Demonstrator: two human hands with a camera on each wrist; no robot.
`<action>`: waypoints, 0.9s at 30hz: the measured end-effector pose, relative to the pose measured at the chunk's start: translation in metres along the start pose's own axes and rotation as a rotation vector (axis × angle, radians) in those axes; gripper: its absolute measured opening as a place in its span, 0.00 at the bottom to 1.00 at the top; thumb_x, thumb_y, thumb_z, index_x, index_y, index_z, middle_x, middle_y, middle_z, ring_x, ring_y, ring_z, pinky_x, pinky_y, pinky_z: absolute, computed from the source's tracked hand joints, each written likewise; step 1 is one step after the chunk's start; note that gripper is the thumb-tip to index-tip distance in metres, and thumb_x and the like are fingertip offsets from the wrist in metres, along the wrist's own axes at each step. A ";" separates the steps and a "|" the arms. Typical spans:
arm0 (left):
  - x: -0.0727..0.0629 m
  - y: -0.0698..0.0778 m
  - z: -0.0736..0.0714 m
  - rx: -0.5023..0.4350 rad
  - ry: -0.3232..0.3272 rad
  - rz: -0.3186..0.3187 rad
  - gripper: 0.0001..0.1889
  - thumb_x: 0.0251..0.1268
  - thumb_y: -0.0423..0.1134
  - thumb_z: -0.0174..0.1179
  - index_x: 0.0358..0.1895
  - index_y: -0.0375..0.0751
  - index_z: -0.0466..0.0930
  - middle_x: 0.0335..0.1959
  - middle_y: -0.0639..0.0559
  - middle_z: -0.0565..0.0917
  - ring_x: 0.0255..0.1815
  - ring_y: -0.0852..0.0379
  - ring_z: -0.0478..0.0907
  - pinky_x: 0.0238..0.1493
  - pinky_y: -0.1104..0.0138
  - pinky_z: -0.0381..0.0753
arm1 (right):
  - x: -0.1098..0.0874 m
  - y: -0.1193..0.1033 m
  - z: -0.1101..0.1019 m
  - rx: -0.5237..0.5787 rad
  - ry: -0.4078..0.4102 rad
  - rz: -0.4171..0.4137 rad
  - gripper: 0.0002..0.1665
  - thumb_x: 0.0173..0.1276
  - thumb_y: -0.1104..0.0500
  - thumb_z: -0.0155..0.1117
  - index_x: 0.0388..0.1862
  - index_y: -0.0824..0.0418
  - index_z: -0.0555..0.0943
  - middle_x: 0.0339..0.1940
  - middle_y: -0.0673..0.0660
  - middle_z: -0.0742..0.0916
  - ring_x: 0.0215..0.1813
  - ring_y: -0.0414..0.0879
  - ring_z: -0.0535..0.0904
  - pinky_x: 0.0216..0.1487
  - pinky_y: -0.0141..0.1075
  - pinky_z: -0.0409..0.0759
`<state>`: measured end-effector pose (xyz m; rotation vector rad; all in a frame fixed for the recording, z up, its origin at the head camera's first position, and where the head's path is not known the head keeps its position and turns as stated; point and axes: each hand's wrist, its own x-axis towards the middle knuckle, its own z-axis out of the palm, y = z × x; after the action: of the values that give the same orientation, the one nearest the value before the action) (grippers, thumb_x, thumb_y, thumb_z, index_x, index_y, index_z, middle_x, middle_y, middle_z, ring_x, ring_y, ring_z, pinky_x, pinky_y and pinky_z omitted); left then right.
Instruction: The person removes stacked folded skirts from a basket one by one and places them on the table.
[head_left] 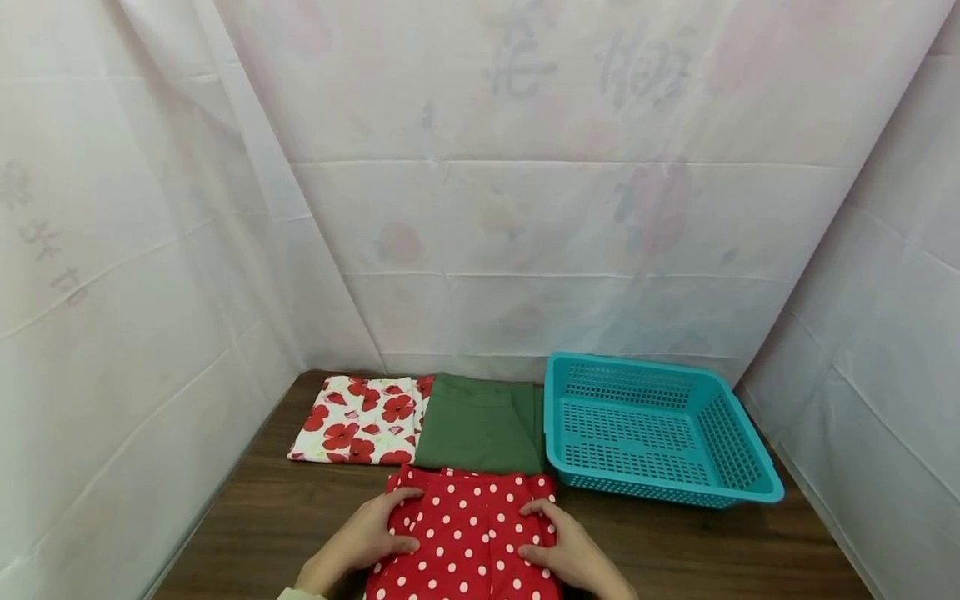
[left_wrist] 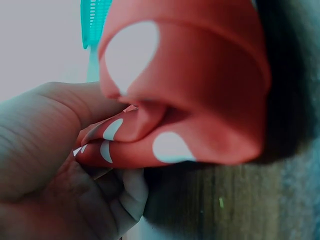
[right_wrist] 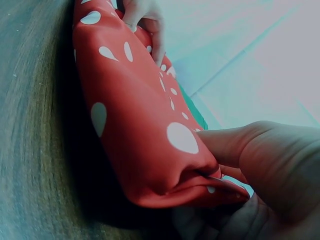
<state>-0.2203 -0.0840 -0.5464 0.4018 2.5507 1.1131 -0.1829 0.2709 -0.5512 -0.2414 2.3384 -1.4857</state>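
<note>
A folded red polka-dot garment (head_left: pixel 457 533) lies in front of me at the near edge of the head view. My left hand (head_left: pixel 375 529) grips its left edge. In the left wrist view the thumb (left_wrist: pixel 82 100) presses on top while the fingers curl under the folded layers. On the opposite side, my right hand (head_left: pixel 562 546) pinches the right edge. The right wrist view shows that thumb (right_wrist: pixel 225 145) on the upper layer, with fingers partly hidden below. The cloth's side bulges into a thick rounded fold between the hands.
Behind the red garment lie a folded white cloth with red flowers (head_left: pixel 356 421) and a folded green garment (head_left: pixel 476 425), side by side. A turquoise plastic basket (head_left: pixel 660 492) stands on the wooden table (head_left: pixel 247 533) at the right. White curtains (head_left: pixel 525 225) enclose the back and sides.
</note>
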 end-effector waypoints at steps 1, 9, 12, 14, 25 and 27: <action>-0.001 0.000 0.000 0.006 0.006 0.000 0.36 0.52 0.43 0.79 0.66 0.42 0.77 0.59 0.39 0.81 0.57 0.40 0.77 0.57 0.36 0.78 | 0.000 0.000 0.000 -0.004 0.002 0.002 0.27 0.65 0.56 0.75 0.61 0.55 0.76 0.60 0.62 0.78 0.58 0.55 0.75 0.49 0.53 0.87; -0.009 -0.007 -0.002 0.028 0.058 0.000 0.37 0.52 0.43 0.79 0.67 0.43 0.77 0.60 0.38 0.80 0.58 0.40 0.77 0.57 0.36 0.78 | 0.003 0.001 0.006 0.042 -0.038 0.021 0.31 0.66 0.57 0.75 0.66 0.55 0.73 0.62 0.62 0.77 0.60 0.56 0.74 0.49 0.53 0.87; -0.012 -0.008 -0.002 0.029 0.072 -0.001 0.36 0.52 0.42 0.79 0.67 0.43 0.76 0.60 0.37 0.78 0.58 0.40 0.76 0.56 0.36 0.79 | 0.002 0.000 0.008 0.061 -0.049 0.035 0.33 0.65 0.57 0.74 0.67 0.55 0.72 0.62 0.62 0.77 0.60 0.55 0.74 0.48 0.53 0.88; -0.015 -0.007 -0.002 0.022 0.086 -0.005 0.36 0.53 0.40 0.79 0.67 0.44 0.76 0.60 0.38 0.76 0.57 0.41 0.76 0.55 0.37 0.80 | 0.001 -0.001 0.007 0.061 -0.052 0.031 0.33 0.66 0.57 0.74 0.68 0.54 0.72 0.63 0.62 0.77 0.61 0.56 0.74 0.48 0.53 0.88; -0.035 -0.006 -0.025 0.245 0.273 -0.050 0.43 0.55 0.50 0.77 0.73 0.39 0.70 0.72 0.27 0.68 0.72 0.25 0.64 0.59 0.25 0.69 | -0.034 -0.017 -0.029 -0.046 -0.136 -0.025 0.41 0.73 0.55 0.68 0.78 0.63 0.63 0.66 0.67 0.77 0.57 0.58 0.81 0.52 0.48 0.86; -0.042 -0.004 -0.038 0.298 0.323 -0.016 0.45 0.55 0.53 0.76 0.73 0.38 0.69 0.72 0.27 0.68 0.72 0.25 0.63 0.58 0.24 0.68 | -0.045 -0.023 -0.043 -0.052 -0.176 -0.079 0.37 0.75 0.56 0.66 0.77 0.63 0.65 0.66 0.66 0.79 0.60 0.60 0.81 0.54 0.44 0.86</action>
<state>-0.1977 -0.1276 -0.5177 0.2901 3.0124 0.8491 -0.1589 0.3118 -0.5043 -0.4637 2.2522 -1.3795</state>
